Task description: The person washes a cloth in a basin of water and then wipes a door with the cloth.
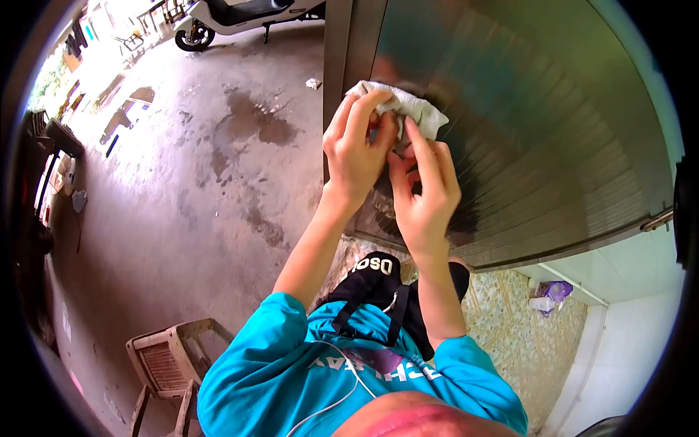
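Observation:
A crumpled white cloth (426,115) lies against the dark, shiny metal door panel (524,138), close to its upright frame. My left hand (354,149) pinches the cloth from the left, its index finger bent over the fabric and the thumb below. Beside it, my right hand (429,186) has curled fingers at the cloth's lower edge, with the index fingertip against the fabric. Both hands nearly meet under the cloth, and some fingertips are hidden there.
A white scooter (247,14) is parked at the top on the stained concrete floor (175,218). A wooden chair (171,357) stands at lower left. Past the door's lower edge are a patterned tile floor (502,320), a purple package (557,293) and a white wall (626,349).

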The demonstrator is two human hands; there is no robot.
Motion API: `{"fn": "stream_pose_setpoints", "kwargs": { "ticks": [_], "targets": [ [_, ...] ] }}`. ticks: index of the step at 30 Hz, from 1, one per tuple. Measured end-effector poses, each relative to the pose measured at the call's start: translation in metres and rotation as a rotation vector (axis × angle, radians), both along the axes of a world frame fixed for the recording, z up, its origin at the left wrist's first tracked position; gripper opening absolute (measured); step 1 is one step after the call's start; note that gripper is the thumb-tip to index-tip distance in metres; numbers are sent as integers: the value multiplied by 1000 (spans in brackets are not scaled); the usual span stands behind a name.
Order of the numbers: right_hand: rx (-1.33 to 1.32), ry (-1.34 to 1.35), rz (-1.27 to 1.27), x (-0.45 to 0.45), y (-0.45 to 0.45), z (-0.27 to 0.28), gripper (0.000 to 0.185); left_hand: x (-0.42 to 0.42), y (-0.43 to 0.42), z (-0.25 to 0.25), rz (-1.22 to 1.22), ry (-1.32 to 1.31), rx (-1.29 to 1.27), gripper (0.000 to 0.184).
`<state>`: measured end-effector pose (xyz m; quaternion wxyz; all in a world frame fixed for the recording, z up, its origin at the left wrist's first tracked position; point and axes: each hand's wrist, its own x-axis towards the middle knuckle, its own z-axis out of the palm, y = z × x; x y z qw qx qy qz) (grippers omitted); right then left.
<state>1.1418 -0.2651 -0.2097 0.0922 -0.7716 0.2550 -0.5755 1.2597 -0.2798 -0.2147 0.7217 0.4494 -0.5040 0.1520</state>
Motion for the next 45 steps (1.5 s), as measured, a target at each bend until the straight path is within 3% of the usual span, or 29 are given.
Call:
{"fn": "stream_pose_setpoints", "kwargs": {
  "ticks": [4,12,16,19,25,30,35,40,45],
  "targets": [
    [-125,-28,-51,9,-31,-1,42,3,-7,5,29,-23,-47,30],
    [-270,-107,-53,22,-49,86,38,11,-24,98,85,-106,-256,23],
    [-214,-80,-59,20,-46,90,37,14,-24,93,131,-128,-236,23],
    [-203,-57,-1,14,-49,52,35,14,-19,56,126,-141,-176,23],
    [77,78,63,-8,-33,-84,29,-5,3,-99,114,-32,114,26],
    [115,92,50,-22,-35,-186,27,-15,8,-209,100,-54,209,26],
    [300,199,28,-24,-36,-260,19,-17,15,-285,48,-45,342,27],
    [353,215,24,-26,-37,-276,20,-21,23,-287,31,-29,411,24],
    [154,17,4,-40,-43,-190,22,-43,7,-201,-12,-4,334,24]
  ]
}}
